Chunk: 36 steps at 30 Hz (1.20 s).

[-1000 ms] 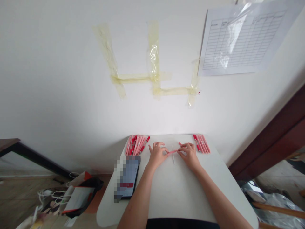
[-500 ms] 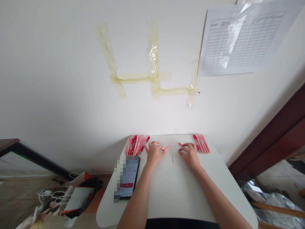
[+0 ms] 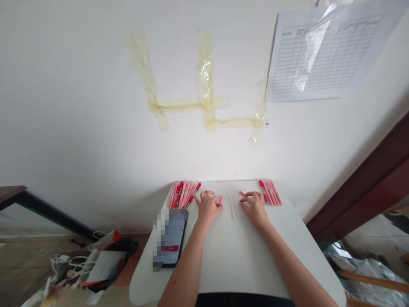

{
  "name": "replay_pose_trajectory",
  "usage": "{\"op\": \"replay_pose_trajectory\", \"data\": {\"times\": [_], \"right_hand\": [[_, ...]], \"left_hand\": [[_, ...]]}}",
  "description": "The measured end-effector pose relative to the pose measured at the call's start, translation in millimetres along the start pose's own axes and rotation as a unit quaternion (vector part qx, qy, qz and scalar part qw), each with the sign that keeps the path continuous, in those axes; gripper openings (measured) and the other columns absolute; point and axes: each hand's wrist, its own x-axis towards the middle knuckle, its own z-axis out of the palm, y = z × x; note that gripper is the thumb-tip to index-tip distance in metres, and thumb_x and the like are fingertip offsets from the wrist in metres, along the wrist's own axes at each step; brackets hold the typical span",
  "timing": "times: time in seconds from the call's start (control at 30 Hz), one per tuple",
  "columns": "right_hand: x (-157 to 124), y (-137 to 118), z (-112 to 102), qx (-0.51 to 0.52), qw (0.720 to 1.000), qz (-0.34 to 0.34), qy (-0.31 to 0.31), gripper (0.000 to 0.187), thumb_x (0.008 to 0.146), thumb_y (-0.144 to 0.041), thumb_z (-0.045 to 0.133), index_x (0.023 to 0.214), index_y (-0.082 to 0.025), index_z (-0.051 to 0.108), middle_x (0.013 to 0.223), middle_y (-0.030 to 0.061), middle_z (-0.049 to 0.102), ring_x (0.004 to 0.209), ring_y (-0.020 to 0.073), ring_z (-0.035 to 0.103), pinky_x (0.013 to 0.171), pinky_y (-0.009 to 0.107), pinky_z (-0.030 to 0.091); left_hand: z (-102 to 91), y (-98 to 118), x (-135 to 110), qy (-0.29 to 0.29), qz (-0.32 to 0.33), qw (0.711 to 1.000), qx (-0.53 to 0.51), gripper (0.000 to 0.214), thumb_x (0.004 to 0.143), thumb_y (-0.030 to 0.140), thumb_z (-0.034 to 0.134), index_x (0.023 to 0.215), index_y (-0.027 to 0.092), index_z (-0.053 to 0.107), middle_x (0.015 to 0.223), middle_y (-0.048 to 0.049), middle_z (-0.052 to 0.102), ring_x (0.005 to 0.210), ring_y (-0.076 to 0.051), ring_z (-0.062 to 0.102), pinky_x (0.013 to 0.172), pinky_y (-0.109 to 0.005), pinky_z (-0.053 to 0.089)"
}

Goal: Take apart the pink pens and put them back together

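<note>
L hand (image 3: pixel 209 207) pinches a pink tube (image 3: pixel 221 199) btwn thumb & fingers, the tube standing up at a steep tilt; a fingertip grip prob. bc the part is slim & easy to turn that way. R hand (image 3: pixel 254 208) has thumb & index curled close tog.; can't tell if anything tiny sits btwn them. A short pink piece (image 3: pixel 242 193) shows just past R fingers, too small to say whether it's touched or just lying there

Thin white rod (image 3: pixel 232 207) lies lengthwise on the counter (image 3: pixel 236 256) btwn the hands, touching neither, likely put mid so either can reach it. Pens sit in 2 grps: a crowded bunch (image 3: pixel 183 195) at far L corner, incl. some w/ red parts, & a smaller row (image 3: pixel 271 192) at far R, roughly parallel; the gap prob. stops them mixing & leaves working room in the middle. Phone (image 3: pixel 175 238) lies flat beside L forearm, near the L edge, prob. so it's out of the hands' way yet viewable
</note>
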Motion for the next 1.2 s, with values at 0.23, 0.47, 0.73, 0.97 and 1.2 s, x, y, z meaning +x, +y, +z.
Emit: {"op": "replay_pose_trajectory", "data": {"times": [0.23, 0.47, 0.73, 0.97, 1.2], "right_hand": [[0.2, 0.3, -0.1, -0.002, 1.000, 0.003, 0.000, 0.015, 0.090, -0.035, 0.064, 0.088, -0.026, 0.076, 0.109, 0.0095, 0.061, 0.111, 0.0301, 0.046, 0.099, 0.051, 0.041], [-0.1, 2.4, 1.2, -0.005, 1.000, 0.001, 0.000, 0.014, 0.089, -0.035, 0.065, 0.088, -0.027, 0.076, 0.108, 0.0090, 0.061, 0.109, 0.0297, 0.046, 0.098, 0.051, 0.041], [-0.4, 2.3, 0.8, -0.005, 1.000, 0.001, -0.002, 0.015, 0.090, -0.036, 0.063, 0.088, -0.027, 0.075, 0.108, 0.0091, 0.061, 0.110, 0.0300, 0.046, 0.098, 0.050, 0.041], [-0.2, 4.1, 2.4, -0.005, 1.000, 0.002, -0.002, 0.016, 0.089, -0.037, 0.063, 0.087, -0.027, 0.075, 0.108, 0.0093, 0.061, 0.110, 0.0301, 0.046, 0.097, 0.050, 0.041], [0.0, 3.9, 2.0, -0.005, 1.000, 0.001, -0.001, 0.015, 0.089, -0.036, 0.064, 0.087, -0.027, 0.075, 0.108, 0.0091, 0.062, 0.110, 0.0296, 0.046, 0.097, 0.050, 0.041]], "left_hand": [[1.3, 1.1, -0.8, -0.001, 0.004, 1.000, 0.001, 0.025, 0.084, 0.033, 0.062, 0.062, 0.021, 0.065, 0.128, -0.0071, 0.061, 0.132, -0.031, 0.039, 0.114, -0.075, 0.010], [3.1, 1.5, 0.0, 0.004, 0.001, 1.000, -0.005, 0.027, 0.083, 0.033, 0.063, 0.059, 0.021, 0.064, 0.131, -0.0057, 0.061, 0.134, -0.032, 0.038, 0.114, -0.075, 0.011], [4.0, 0.3, 0.1, -0.005, -0.004, 1.000, -0.019, 0.026, 0.082, 0.036, 0.065, 0.061, 0.020, 0.064, 0.134, -0.0051, 0.059, 0.135, -0.033, 0.036, 0.113, -0.075, 0.012], [3.1, 1.1, -0.4, -0.005, -0.005, 1.000, -0.021, 0.028, 0.083, 0.038, 0.065, 0.061, 0.020, 0.063, 0.132, -0.0053, 0.059, 0.135, -0.032, 0.037, 0.113, -0.075, 0.012], [2.3, 1.4, -0.6, -0.008, -0.006, 1.000, -0.019, 0.028, 0.083, 0.039, 0.065, 0.064, 0.020, 0.064, 0.132, -0.0061, 0.059, 0.135, -0.031, 0.037, 0.113, -0.074, 0.013]]}}
